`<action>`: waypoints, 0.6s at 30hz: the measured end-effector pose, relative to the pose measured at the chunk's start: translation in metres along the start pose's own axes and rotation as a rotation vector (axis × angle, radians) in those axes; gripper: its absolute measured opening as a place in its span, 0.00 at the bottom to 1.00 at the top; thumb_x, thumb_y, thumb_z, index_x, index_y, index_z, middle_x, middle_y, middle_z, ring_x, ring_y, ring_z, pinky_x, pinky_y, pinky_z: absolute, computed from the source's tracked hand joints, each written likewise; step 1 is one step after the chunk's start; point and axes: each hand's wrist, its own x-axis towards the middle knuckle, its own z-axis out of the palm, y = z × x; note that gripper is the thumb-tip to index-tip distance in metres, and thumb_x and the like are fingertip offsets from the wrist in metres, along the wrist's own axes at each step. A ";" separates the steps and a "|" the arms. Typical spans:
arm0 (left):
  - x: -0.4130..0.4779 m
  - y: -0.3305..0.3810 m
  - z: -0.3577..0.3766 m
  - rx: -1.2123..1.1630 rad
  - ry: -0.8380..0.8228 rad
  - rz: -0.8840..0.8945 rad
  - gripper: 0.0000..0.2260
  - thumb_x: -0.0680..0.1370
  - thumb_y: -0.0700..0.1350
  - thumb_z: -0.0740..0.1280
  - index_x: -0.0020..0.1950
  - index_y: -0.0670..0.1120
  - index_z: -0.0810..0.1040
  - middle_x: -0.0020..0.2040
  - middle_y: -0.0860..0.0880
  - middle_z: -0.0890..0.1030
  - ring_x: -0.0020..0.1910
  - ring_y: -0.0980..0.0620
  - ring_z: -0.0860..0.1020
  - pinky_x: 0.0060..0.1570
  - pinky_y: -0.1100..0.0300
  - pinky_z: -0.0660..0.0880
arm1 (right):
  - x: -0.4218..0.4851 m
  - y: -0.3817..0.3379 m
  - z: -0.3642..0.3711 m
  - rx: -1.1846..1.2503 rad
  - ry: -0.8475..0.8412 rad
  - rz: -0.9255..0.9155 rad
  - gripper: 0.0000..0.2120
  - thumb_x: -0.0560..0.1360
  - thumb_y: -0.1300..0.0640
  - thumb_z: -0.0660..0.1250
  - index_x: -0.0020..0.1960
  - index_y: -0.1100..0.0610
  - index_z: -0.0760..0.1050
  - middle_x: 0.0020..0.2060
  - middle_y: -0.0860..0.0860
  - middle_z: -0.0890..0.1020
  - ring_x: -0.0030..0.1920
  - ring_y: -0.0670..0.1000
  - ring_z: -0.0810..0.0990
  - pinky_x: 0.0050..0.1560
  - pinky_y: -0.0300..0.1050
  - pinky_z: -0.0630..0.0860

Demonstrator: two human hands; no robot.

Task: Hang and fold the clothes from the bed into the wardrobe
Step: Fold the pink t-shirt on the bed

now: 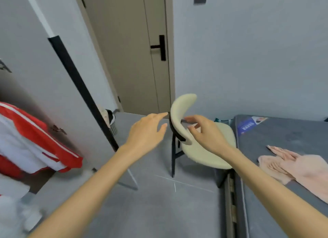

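Grips spread and empty, left grip (145, 133) and right grip (205, 134) flank the chair (182, 111) back, pink clothes (298, 168) lie on the bed (284, 134); a hasty tug could tip the chair.

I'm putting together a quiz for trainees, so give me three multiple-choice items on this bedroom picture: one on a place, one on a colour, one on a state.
1. Where does the pale pink fabric garment lie? A) on the chair seat B) on the grey bed C) on the floor
2. What colour is the curved padded chair backrest? A) cream B) red C) blue
3. How is the left hand? A) gripping a hanger B) pinching the garment C) open, holding nothing
Answers: B, it is spread on the bed; A, its padding is cream; C, its fingers are straight and free.
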 end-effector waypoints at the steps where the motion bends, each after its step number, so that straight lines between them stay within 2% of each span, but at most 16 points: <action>1: 0.012 0.017 0.016 -0.012 -0.031 0.018 0.20 0.82 0.51 0.56 0.75 0.55 0.63 0.71 0.53 0.69 0.68 0.50 0.69 0.58 0.55 0.68 | -0.007 0.023 -0.011 -0.015 0.008 0.035 0.13 0.79 0.54 0.61 0.63 0.49 0.74 0.57 0.45 0.79 0.50 0.47 0.78 0.54 0.48 0.75; 6: 0.068 0.095 0.108 -0.072 -0.194 0.127 0.21 0.81 0.50 0.57 0.75 0.54 0.62 0.68 0.51 0.73 0.63 0.48 0.73 0.51 0.55 0.70 | -0.043 0.130 -0.064 -0.100 0.059 0.253 0.14 0.79 0.54 0.62 0.64 0.48 0.73 0.56 0.44 0.79 0.48 0.47 0.78 0.51 0.45 0.74; 11: 0.111 0.159 0.193 -0.109 -0.370 0.224 0.23 0.81 0.51 0.57 0.76 0.51 0.59 0.69 0.48 0.73 0.65 0.47 0.72 0.61 0.52 0.71 | -0.086 0.229 -0.106 -0.188 0.075 0.477 0.15 0.78 0.58 0.62 0.64 0.54 0.74 0.58 0.52 0.79 0.54 0.53 0.78 0.54 0.46 0.72; 16: 0.152 0.209 0.276 -0.080 -0.503 0.303 0.24 0.81 0.50 0.57 0.76 0.51 0.59 0.68 0.47 0.73 0.65 0.45 0.72 0.60 0.51 0.71 | -0.117 0.317 -0.125 -0.138 0.105 0.768 0.16 0.77 0.59 0.63 0.64 0.55 0.74 0.61 0.53 0.78 0.55 0.55 0.78 0.57 0.49 0.73; 18: 0.169 0.225 0.310 -0.071 -0.559 0.353 0.23 0.81 0.50 0.57 0.76 0.50 0.59 0.68 0.46 0.72 0.65 0.44 0.71 0.60 0.51 0.71 | -0.122 0.349 -0.128 -0.125 0.122 0.859 0.17 0.77 0.59 0.63 0.65 0.56 0.74 0.62 0.53 0.77 0.56 0.55 0.77 0.56 0.47 0.71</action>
